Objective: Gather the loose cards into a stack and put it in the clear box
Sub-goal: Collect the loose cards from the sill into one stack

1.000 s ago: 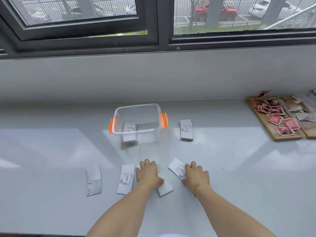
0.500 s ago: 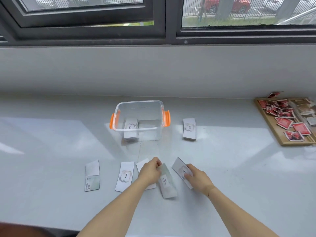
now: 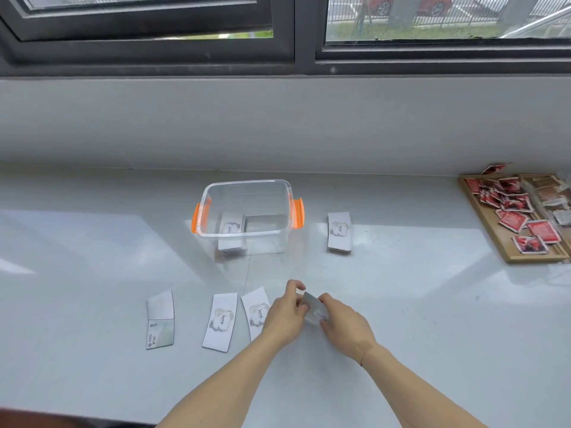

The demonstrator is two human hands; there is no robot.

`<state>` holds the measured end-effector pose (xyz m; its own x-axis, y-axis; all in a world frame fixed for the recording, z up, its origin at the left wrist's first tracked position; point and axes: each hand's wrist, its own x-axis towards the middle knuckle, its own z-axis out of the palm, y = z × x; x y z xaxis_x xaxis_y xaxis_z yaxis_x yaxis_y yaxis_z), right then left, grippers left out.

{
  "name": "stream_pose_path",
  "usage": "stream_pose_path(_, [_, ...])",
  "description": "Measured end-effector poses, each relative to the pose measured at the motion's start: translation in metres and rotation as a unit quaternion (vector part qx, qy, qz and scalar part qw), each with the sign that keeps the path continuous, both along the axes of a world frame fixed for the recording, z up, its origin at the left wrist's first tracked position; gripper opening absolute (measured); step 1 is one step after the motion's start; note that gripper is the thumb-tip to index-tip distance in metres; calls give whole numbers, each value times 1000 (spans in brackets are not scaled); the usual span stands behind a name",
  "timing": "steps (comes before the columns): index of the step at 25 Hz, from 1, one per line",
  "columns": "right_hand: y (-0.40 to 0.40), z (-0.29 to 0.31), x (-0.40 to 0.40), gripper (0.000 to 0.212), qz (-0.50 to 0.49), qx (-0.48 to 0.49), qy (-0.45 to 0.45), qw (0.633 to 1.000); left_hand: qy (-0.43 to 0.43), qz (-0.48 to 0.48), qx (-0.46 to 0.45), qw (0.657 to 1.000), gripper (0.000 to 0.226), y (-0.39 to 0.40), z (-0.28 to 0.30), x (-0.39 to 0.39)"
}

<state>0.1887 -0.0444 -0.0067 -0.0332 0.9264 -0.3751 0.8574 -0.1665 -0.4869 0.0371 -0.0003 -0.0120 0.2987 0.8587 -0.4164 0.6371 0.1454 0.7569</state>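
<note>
Both hands meet over the near middle of the pale grey glossy surface (image 3: 401,319). Left hand (image 3: 285,316) and right hand (image 3: 346,325) together pinch a small bunch of white cards (image 3: 313,308), raised and tilted off the surface; how many cards it holds cannot be told.

Just left of the left hand lie two white cards printed "love": one (image 3: 256,313) partly under the left wrist, the other (image 3: 221,321) beside it, apart. Further left, a white card with a green lower half (image 3: 160,323) lies alone.

Clear plastic box with orange side handles (image 3: 247,217) stands toward the far edge, lid off, with a stack of white cards (image 3: 231,230) already inside on its left side. A second stack of white cards (image 3: 339,231) lies right of the box, apart from it.

At the far right edge, a wooden tray (image 3: 506,242) carries red and brown sachets (image 3: 513,219). A dark-framed window (image 3: 296,57) runs above the grey sill wall. Nothing lies between the hands and the box.
</note>
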Motion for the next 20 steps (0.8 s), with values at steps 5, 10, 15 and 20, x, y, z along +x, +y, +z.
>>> stream_pose_path(5, [-4,-6,0,42,52,113,-112,986,123,-101,143,977,26,-1,-9,-1])
stream_pose_path(10, [-6,-15,-3,30,50,92,-164,981,200,-172,169,950,45,-3,-20,-4])
stream_pose_path(15, [-5,-18,-2,28,62,81,-187,977,230,-245,196,921,64,27,-11,-57])
stream_pose_path(20, [-6,-19,3,31,106,88,-182,973,347,-411,211,816,71,53,-1,-106])
